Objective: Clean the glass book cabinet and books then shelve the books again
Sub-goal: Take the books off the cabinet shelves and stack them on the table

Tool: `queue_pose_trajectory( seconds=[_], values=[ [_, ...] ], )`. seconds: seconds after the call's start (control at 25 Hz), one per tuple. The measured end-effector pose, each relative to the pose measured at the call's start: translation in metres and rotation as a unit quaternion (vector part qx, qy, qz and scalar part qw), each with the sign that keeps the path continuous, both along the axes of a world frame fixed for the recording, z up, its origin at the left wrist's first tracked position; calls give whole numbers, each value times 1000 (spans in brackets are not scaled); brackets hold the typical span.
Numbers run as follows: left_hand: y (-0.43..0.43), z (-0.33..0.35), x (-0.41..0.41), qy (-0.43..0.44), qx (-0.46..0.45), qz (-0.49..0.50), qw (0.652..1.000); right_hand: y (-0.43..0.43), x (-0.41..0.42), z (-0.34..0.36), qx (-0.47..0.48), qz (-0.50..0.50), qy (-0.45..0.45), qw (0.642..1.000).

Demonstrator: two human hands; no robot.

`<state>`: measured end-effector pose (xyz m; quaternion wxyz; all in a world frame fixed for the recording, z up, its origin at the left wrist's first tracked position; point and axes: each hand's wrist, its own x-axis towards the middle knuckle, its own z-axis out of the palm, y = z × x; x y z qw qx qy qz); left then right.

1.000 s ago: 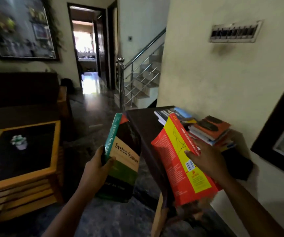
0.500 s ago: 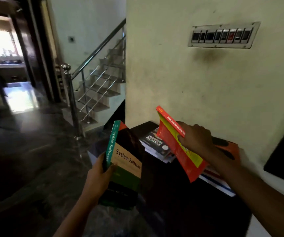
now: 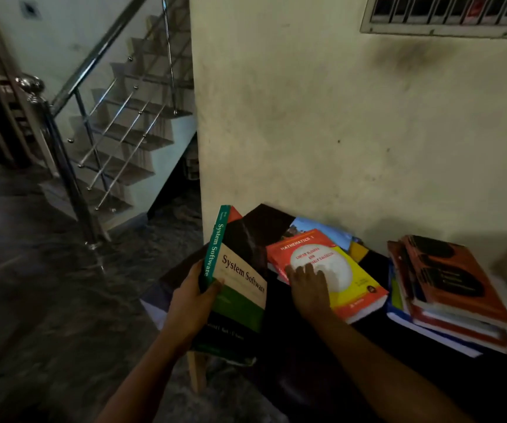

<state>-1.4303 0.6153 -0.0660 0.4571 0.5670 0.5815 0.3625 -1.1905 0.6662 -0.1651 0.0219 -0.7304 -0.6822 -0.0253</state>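
Observation:
My left hand point(image 3: 191, 303) grips the spine of a thick book titled System Software point(image 3: 240, 285), held upright in front of a dark table point(image 3: 322, 370). A red and yellow mathematics book point(image 3: 340, 270) lies flat on top of a small pile on that table. My right hand point(image 3: 308, 288) rests flat on its near left edge, fingers straight. A blue book point(image 3: 328, 232) shows beneath it. To the right stands a second stack topped by an orange book point(image 3: 453, 279). The glass cabinet is out of view.
The table stands against a cream wall point(image 3: 337, 117) with a switch panel point(image 3: 441, 16) high up. A staircase with a steel railing point(image 3: 72, 166) rises at the left. Dark polished floor point(image 3: 47, 285) spreads at the lower left.
My right hand has laid the red and yellow book flat on the pile on the table. My left hand still holds the System Software book. The view swung right and down.

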Motion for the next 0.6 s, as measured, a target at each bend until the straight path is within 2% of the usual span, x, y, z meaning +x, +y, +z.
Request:
queue_pose_trajectory(
  seconds=[0.04,0.2,0.24,0.32,0.36,0.4,0.44,0.48,0.52,0.6],
  values=[
    [9,-2,-2,-1,-1,-5,1000,2,-3,-12,-10,-24,45,999],
    [53,-10,-16,-9,-20,-37,999,37,-16,-19,26,-90,124,988],
    [63,-12,-19,-12,-24,-45,999,46,-17,-15,30,-113,113,987],
    [81,-17,-25,-21,-37,-55,998,63,-23,-10,59,-109,26,992],
    [91,-19,-27,-23,-41,-59,997,70,-24,-8,67,-100,20,993],
    [98,-20,-29,-24,-45,-65,997,73,-23,-10,90,-105,46,989],
    [105,-21,-31,-25,-49,-70,996,68,-24,-6,114,-119,123,979],
    [111,-22,-33,-27,-53,-77,995,57,-27,-5,167,-151,239,945],
    [117,-24,-35,-28,-60,-86,994,42,-31,-6,252,-208,334,884],
    [128,-28,-40,-31,-67,-99,992,8,-49,-7,392,-364,475,699]
  ],
)
